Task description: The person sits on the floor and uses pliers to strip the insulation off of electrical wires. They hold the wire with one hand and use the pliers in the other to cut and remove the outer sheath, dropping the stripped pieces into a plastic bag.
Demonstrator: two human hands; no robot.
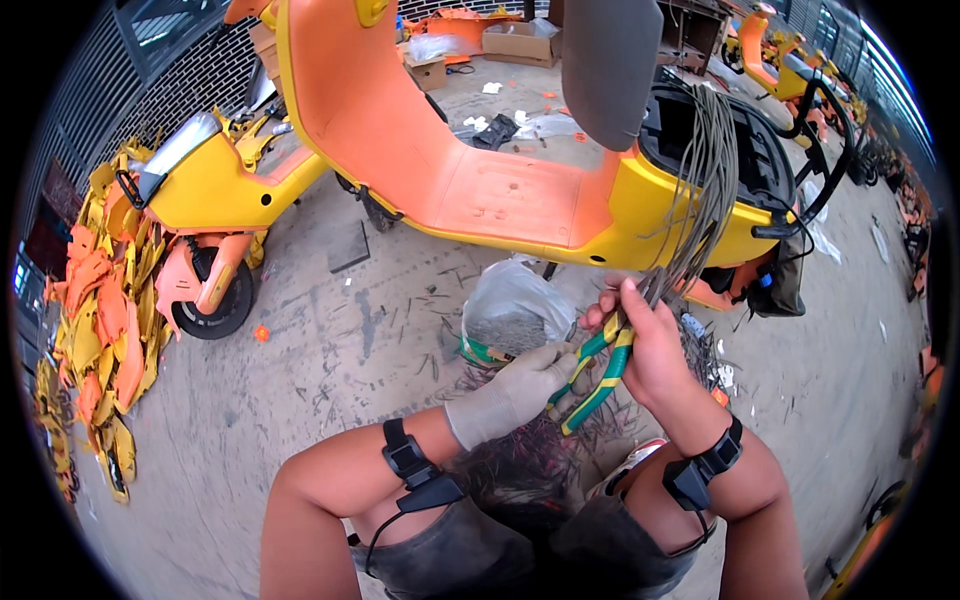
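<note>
A bundle of thin grey wires (712,170) drapes over the side of a yellow and orange scooter (515,195) and runs down to my bare right hand (652,340), which is closed around its lower end. My left hand (515,392), in a grey glove, grips one handle of pliers (606,380) with green and yellow grips. Their jaws are up by the wires at my right fingers, partly hidden. The handles stand apart. Just beyond my left hand, a bucket lined with a whitish plastic bag (515,292) holds many short grey pieces.
Dark wire scraps (520,455) litter the floor around my feet. The scooter's grey seat (610,70) is tipped up over its black storage compartment (760,160). A second scooter (205,175) and a heap of yellow and orange panels (100,330) are at the left. Cardboard boxes (520,45) stand behind.
</note>
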